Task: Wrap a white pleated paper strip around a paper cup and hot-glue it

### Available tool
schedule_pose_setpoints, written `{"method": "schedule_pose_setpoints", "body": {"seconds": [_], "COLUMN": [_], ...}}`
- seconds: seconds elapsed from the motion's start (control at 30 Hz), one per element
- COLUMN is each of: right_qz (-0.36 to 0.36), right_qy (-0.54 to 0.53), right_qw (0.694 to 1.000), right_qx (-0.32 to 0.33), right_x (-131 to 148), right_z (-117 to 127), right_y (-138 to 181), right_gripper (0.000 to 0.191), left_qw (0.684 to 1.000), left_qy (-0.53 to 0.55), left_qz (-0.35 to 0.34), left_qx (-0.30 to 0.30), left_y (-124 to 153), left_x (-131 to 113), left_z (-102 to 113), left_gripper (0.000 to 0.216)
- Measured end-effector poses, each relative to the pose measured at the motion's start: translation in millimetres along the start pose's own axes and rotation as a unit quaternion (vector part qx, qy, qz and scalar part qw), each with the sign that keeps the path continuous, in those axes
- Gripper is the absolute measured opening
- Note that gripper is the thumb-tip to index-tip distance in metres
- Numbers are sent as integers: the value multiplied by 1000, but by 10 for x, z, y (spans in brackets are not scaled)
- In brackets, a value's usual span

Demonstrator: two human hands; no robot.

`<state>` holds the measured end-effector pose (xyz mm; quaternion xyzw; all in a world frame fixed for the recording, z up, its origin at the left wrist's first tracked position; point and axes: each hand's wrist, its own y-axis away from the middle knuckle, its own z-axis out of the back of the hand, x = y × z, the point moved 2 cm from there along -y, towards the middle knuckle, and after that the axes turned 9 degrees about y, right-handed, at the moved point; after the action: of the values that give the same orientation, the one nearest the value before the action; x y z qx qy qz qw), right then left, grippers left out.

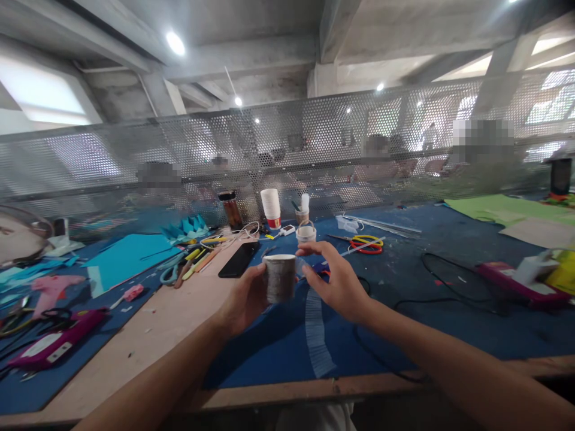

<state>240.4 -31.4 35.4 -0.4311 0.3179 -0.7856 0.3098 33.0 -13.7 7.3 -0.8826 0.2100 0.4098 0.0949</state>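
Note:
My left hand (pixel 245 299) is closed round a small paper cup (pixel 279 278) wrapped in grey-brown material, held upright above the blue table cover (pixel 404 287). My right hand (pixel 335 278) hovers just right of the cup, fingers apart and curved toward it, thumb near the rim; it holds nothing. A white crimped paper strip (pixel 317 332) lies on the blue cover below the hands. A small cup with a handle (pixel 306 232) stands just beyond my right fingers.
A black phone (pixel 239 258) lies on a tan board (pixel 157 329). A stack of white cups (pixel 271 208), a brown bottle (pixel 232 211), scissors (pixel 367 243), glue guns (pixel 54 344), cables (pixel 449 281) and paper sheets lie about. A perforated metal screen (pixel 314 143) backs the table; people sit behind it.

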Motion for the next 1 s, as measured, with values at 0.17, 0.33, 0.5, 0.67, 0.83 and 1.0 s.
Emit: {"method": "schedule_pose_setpoints", "body": {"seconds": [0.17,0.33,0.5,0.67,0.83,1.0], "right_qz": [-10,-22,-17,-12,5,11], "right_qy": [26,22,16,2,-14,-17], "right_qw": [1000,999,999,1000,1000,1000], "right_qx": [15,28,29,19,13,13], "right_x": [-27,-17,-10,-5,26,46], "right_z": [-42,-62,-60,-48,-39,-30], "right_y": [32,49,57,56,37,39], "right_gripper": [37,39,38,35,34,34], "left_qw": [1000,1000,1000,997,994,992], "left_qy": [7,-4,-23,-73,-100,-117], "left_qz": [8,12,3,-23,-41,-44], "left_qx": [-19,3,-4,4,25,27], "left_y": [18,-5,-22,7,21,29], "left_x": [2,53,67,37,20,-2], "left_z": [-26,60,94,53,36,32], "left_gripper": [38,39,37,44,46,51]}}
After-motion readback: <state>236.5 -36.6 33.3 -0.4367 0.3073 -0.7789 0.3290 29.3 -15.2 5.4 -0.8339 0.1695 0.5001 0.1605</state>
